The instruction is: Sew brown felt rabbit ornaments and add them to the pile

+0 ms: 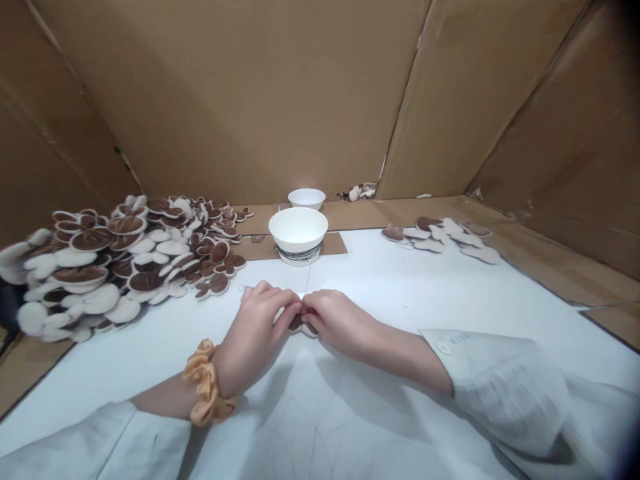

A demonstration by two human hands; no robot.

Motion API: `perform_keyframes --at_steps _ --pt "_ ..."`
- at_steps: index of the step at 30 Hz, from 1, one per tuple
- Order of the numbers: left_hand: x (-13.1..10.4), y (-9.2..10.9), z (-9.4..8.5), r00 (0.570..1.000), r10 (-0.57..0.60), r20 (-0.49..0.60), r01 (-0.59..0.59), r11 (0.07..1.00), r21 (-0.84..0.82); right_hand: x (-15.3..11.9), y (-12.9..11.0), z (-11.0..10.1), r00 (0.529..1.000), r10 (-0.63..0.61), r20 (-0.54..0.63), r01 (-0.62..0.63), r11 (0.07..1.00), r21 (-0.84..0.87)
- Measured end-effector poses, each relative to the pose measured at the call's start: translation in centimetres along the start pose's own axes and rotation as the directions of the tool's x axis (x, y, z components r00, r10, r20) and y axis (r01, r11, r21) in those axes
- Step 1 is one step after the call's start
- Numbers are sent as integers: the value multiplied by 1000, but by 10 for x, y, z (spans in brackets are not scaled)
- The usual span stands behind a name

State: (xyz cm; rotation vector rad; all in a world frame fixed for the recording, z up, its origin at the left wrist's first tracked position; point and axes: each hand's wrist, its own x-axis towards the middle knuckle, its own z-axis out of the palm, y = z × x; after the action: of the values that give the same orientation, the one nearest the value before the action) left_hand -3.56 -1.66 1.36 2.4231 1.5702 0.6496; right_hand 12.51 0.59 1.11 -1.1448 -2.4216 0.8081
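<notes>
a gathered yellow-orange scrunchie (203, 390) circles the left wrist (229, 370). the left sleeve (80, 447) is pale grey-white cloth with a seam (117, 445). the right sleeve (510, 380), pale and creased, bears a round mark (443, 345) and faint lettering (457, 342) at its cuff (455, 370).

Probably a workshop: cardboard walls (250, 100), heaped brown-and-white pieces (145, 281)

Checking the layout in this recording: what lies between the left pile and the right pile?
In the head view, the front bowl stands between the left pile and the right pile, with the rear bowl behind it.
</notes>
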Motion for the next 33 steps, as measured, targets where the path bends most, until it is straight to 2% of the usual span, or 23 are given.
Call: perform_keyframes --at_steps 4,7,10,13,18,20,22,25,29,31,33 --pt "8 -6 -2 993 -111 31 114 983 -143 -2 0 2 999 -46 -7 46 998 -47" --pt "12 -11 -3 986 -144 84 162 944 -286 -5 5 7 984 -167 -66 155 976 -153" --pt "15 -12 -4 970 -160 185 230 854 -466 -9 10 11 928 -355 -108 318 911 -261" --pt "16 -10 -4 956 -158 247 277 762 -585 -12 11 10 864 -495 -93 425 815 -393" --pt "14 -11 -1 945 -166 282 319 663 -678 -13 8 3 789 -611 -59 495 690 -528" --pt "13 -13 0 940 -152 307 331 638 -695 -13 8 1 766 -640 -67 516 673 -529" --pt "12 -15 2 936 -137 324 331 651 -683 -13 8 -1 755 -647 -107 518 688 -508" --pt "10 -18 3 947 -130 294 290 738 -610 -13 11 -3 754 -615 -231 493 762 -420" --pt "4 -16 5 989 -91 115 131 897 -421 -10 15 -6 759 -511 -404 427 859 -283" --pt "-1 -12 7 1000 14 -18 -18 959 -281 -9 15 -8 783 -437 -443 374 900 -226" --pt "-7 -7 10 976 185 -118 -202 968 -148 -7 16 -8 808 -377 -452 334 926 -176"
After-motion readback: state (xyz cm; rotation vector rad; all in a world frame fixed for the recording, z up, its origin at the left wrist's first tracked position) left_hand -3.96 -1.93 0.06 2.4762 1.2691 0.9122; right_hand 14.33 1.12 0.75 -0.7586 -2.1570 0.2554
